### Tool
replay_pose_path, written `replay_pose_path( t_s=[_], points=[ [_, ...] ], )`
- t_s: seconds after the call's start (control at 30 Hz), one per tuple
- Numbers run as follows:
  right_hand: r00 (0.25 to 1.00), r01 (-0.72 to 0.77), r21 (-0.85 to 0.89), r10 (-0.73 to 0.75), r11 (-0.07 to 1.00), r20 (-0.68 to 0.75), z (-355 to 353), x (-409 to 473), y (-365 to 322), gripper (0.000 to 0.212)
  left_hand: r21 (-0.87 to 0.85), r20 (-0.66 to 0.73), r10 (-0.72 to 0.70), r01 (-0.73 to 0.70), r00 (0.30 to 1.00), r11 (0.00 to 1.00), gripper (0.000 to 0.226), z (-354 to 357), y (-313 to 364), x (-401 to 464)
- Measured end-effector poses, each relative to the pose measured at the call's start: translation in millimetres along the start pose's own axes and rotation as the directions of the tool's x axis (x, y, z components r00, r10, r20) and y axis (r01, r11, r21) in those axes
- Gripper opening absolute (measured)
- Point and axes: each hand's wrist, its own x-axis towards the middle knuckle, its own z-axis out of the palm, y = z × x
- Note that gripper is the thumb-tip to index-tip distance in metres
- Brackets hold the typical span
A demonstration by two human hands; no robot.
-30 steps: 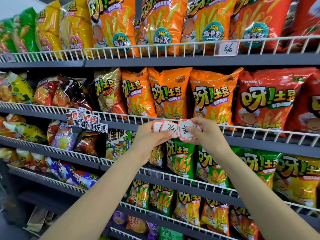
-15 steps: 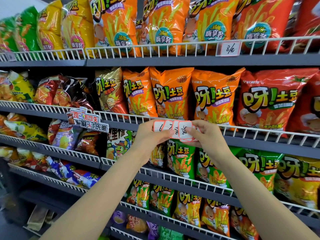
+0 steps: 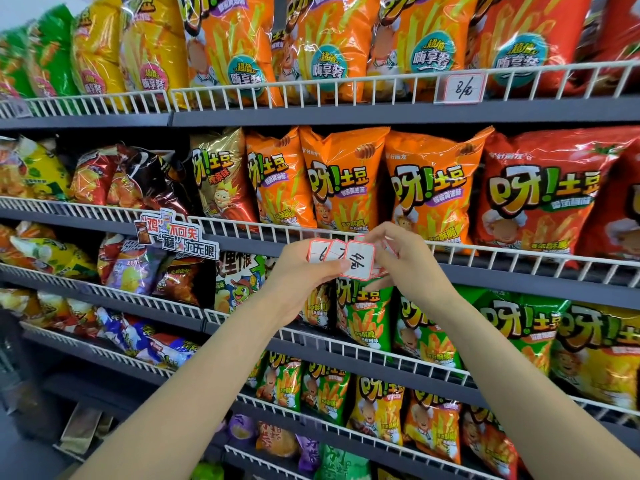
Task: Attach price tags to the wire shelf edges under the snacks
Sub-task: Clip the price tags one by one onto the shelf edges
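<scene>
In front of the wire edge [image 3: 519, 252] under the orange bags, the left hand [image 3: 298, 271] pinches a fan of tags [image 3: 341, 258]; the right hand [image 3: 408, 261] has slid the front tag [image 3: 358, 259] further out, fingers clamped on it. No tag attached here yet.

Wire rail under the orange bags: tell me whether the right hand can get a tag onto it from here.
Probably yes. The right hand pinches the front price tag just before the wire rail, with nothing between them; the left hand holds the remaining tags.
</scene>
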Motion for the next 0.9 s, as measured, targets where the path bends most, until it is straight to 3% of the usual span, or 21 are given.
replay_pose_path(
  t_s=[0.17,0.27,0.37,0.43,0.53,0.7,0.9],
  points=[
    [0.982,-0.189,0.234,0.182,0.954,0.05,10.3,-5.8,5.0,0.029,0.14,-0.041,0.015,-0.009,0.999,0.99,0.024,1.0,-9.3,-6.2],
    [0.992,-0.128,0.138,0.127,0.982,0.021,17.0,-10.2,10.2,0.028,0.197,-0.043,0.038,-0.029,0.998,0.98,0.016,3.0,-13.3,-8.6],
    [0.99,-0.14,0.137,0.141,0.981,0.008,22.1,-13.7,14.2,0.051,0.262,-0.045,0.052,-0.039,0.998,0.964,0.016,4.0,-16.9,-9.5],
    [0.993,-0.116,0.143,0.117,0.983,-0.001,25.5,-14.2,19.4,0.039,0.293,-0.054,0.051,-0.034,0.997,0.955,0.016,4.3,-19.9,-9.2],
    [0.994,-0.071,0.002,0.071,0.997,-0.084,30.6,-16.8,28.6,0.007,0.318,-0.053,0.05,-0.031,0.997,0.948,0.022,8.4,-25.8,-9.7],
    [0.994,-0.041,-0.015,0.039,0.999,-0.101,36.9,-24.8,37.6,0.024,0.355,-0.052,0.014,0.006,0.999,0.935,0.025,13.5,-39.5,-11.0],
    [0.994,-0.077,-0.101,0.068,0.992,-0.091,37.6,-18.8,46.1,0.012,0.363,-0.089,0.023,0.011,0.996,0.932,0.025,15.9,-36.1,-10.2]
  ],
)
